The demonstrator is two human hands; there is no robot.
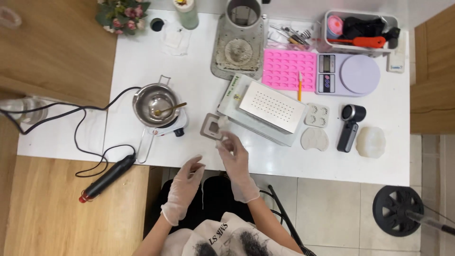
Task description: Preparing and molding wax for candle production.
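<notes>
A black heat tool [108, 178] with a red tip is being left on the wooden surface, well to the left of the fingers. On the white table [199, 85], a steel pot [154, 102] with a spoon [168, 110] in it is being carried by a small hotplate [170, 127], up and to the left of both hands. The gloved left hand [184, 188] is being held at the table edge, its fingers [195, 166] loosely curled and grasping nothing visible. The gloved right hand [235, 159] is being raised just right of it; a small pale piece [222, 124] is being pinched at its fingertips, just above a small square mould [211, 126]. A perforated white box [272, 106] is lying to the right of those fingers.
</notes>
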